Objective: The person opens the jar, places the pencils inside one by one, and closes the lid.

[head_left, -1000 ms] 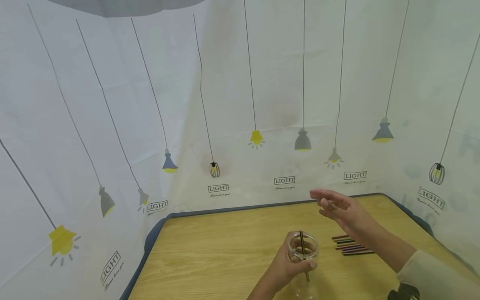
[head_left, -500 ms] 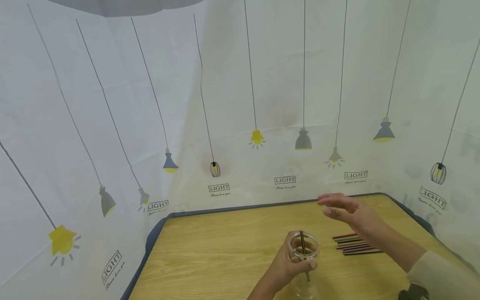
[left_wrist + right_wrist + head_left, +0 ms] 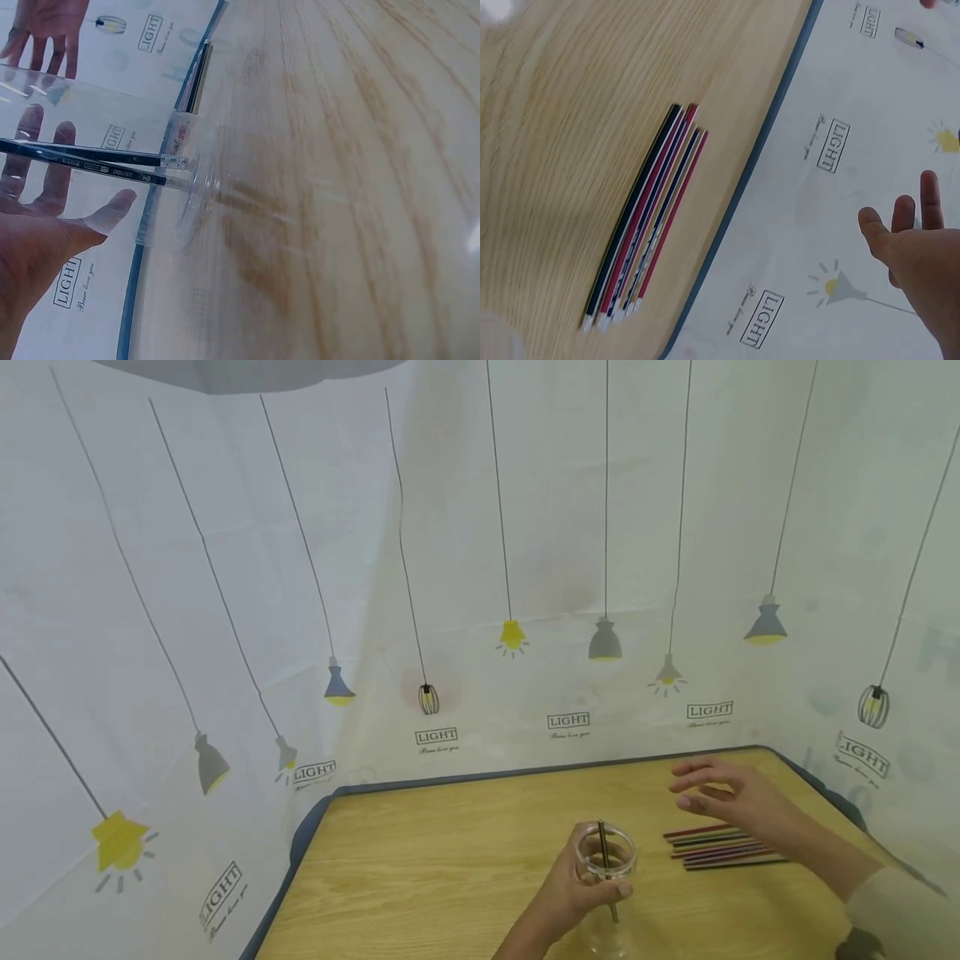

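Note:
A clear jar [image 3: 609,943] stands on the table, and my left hand [image 3: 561,893] grips it around its upper part. Two dark pencils [image 3: 97,166] lean inside the jar, as the left wrist view shows, with their eraser ends at the bottom. To the right of the jar lies a loose row of several coloured pencils [image 3: 708,842], partly covered by my right forearm in the head view. My right hand [image 3: 738,797] hovers beyond and above that row, fingers relaxed and slightly bent, holding nothing. The right wrist view shows these pencils [image 3: 649,217] side by side, apart from the hand [image 3: 915,251].
The wooden table [image 3: 420,852] has a dark blue edge [image 3: 480,775] along its back and sides. White cloth walls [image 3: 465,543] printed with hanging lamps and "LIGHT" labels rise behind it and on both sides.
My right hand has moved right and slightly down, drawing back toward the row of pencils. The left hand and the jar have stayed in place.

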Available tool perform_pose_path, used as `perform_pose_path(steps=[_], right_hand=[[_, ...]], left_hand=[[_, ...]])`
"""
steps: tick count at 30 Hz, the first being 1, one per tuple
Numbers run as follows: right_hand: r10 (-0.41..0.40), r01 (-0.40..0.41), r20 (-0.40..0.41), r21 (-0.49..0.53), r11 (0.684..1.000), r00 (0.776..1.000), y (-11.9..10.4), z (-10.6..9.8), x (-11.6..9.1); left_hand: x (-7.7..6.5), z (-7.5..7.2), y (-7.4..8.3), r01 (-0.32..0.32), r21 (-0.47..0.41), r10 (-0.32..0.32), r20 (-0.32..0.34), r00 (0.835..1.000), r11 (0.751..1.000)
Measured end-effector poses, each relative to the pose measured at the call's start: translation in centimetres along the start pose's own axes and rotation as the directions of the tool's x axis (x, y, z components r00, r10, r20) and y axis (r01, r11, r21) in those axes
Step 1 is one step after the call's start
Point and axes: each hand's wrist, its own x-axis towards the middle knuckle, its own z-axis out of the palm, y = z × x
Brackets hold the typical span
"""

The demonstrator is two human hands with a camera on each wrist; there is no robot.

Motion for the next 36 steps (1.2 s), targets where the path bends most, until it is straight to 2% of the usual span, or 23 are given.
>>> perform_pose_path(steps=[13,21,28,36], right_hand=[[-0.01,0.012,0.011,-0.2,0.98,1.0,2.7,-0.9,-1.2],[0.001,0.009,0.055,-0.184,0.983,0.998,5.0,-1.6,-2.0],[-0.032,0.046,0.045,-0.343,0.938,0.998,7.9,-2.4,-2.8],[-0.001,0.021,0.05,-0.395,0.918,0.999,9.8,-2.8,-3.6]], left_hand=[[0.0,0.0,0.0,0.02,0.029,-0.02,-0.008,1.0,0.999],[0.0,-0.1,-0.1,0.032,0.024,-0.032,-0.011,0.999,0.999],[0.1,-0.1,-0.1,0.016,-0.005,-0.016,0.007,1.0,1.0],[-0.1,-0.1,-0.1,0.021,-0.017,-0.021,0.007,1.0,1.0]])
